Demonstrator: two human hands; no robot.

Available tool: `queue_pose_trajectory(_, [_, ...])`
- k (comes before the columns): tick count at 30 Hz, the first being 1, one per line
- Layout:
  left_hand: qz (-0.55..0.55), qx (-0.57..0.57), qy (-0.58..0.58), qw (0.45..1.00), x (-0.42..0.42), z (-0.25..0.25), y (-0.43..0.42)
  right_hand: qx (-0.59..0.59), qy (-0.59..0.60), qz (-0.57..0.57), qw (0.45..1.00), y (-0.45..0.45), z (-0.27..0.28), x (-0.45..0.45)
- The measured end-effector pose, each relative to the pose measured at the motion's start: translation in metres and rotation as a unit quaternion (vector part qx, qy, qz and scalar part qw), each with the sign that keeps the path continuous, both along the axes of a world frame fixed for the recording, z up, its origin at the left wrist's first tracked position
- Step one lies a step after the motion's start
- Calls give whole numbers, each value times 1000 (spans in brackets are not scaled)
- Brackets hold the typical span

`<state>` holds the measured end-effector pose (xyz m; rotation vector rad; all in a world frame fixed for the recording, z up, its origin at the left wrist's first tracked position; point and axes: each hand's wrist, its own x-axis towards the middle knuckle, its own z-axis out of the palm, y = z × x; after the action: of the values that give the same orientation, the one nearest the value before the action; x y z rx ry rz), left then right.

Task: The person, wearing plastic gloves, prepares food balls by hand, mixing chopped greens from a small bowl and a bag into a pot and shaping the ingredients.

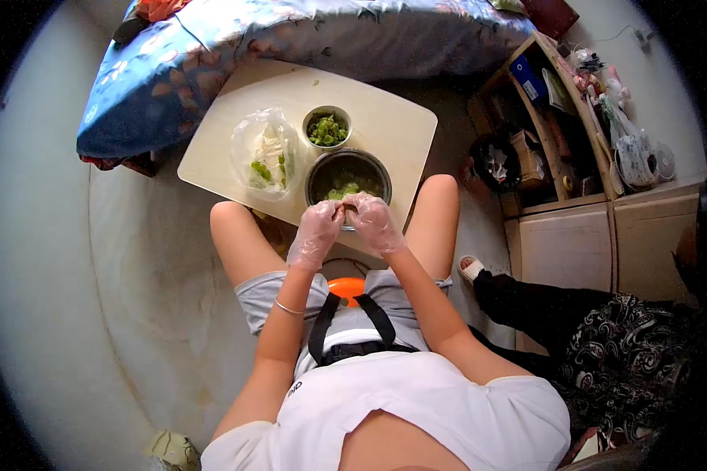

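We see our plastic-gloved left hand (322, 224) and right hand (372, 223) meet at the fingertips over the near rim of the metal bowl (387, 185); we cannot tell whether either is closed on anything. The green vegetable pieces (344, 191) inside lie just beyond those fingertips, away from our body, about equally near both hands, with no single long axis. On the worktop (401, 125), a smaller bowl (305, 130) of greens (327, 130) stands farther off; the clear plastic bag (246, 141) lies nearer our left hand.
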<state>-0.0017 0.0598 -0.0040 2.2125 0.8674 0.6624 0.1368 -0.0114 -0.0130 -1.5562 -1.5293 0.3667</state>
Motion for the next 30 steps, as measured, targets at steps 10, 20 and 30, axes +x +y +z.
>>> queue_pose_trajectory(10, [24,22,0,999,-1,-7,-1,5,-20,-14,1000,1,-6,-4])
queue_pose_trajectory(20, [32,22,-6,999,-4,-7,-3,-2,-2,-12,1000,0,0,-9])
queue_pose_trajectory(30, [55,-75,-81,992,-11,-29,-6,-51,258,-51,964,-4,-31,-23])
